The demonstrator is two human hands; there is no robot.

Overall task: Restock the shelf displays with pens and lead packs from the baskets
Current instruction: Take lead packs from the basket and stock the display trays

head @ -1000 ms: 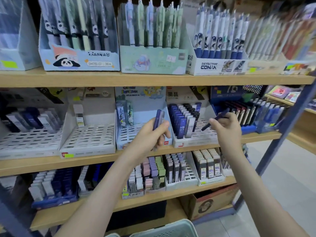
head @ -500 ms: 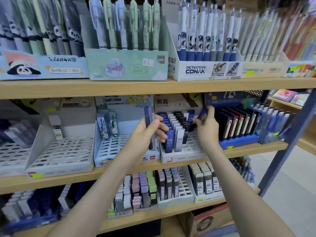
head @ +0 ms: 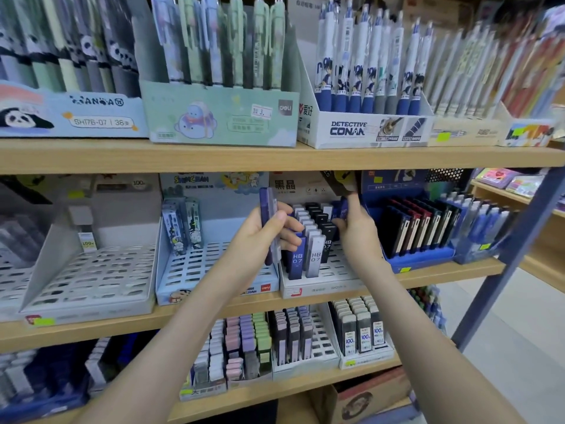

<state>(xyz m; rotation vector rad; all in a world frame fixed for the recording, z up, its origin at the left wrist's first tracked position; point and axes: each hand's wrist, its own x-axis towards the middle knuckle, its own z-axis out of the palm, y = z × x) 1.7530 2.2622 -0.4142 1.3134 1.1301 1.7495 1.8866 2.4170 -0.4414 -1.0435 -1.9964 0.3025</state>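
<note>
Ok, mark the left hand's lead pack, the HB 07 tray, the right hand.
blue lead pack (head: 265, 203), head view, upper body
HB 07 display tray (head: 321, 290), head view, front lip
right hand (head: 357, 234), head view, back

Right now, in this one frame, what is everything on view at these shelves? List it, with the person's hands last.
panda pen box: one, pale blue, top shelf left
green pen box: one, mint, top shelf middle
Detective Conan pen box: one, white and blue, top shelf right
slotted tray: one, white, nearly bare, middle shelf left
HB 07 lead tray: one, white, middle shelf centre
blue tray: one, dark packs, right of it
pastel lead packs: many, pink, purple, green, lower shelf
cardboard box: one, brown, bottom
left hand: holds dark blue held lead packs
right hand: pinches blue pack at tray's back
</note>
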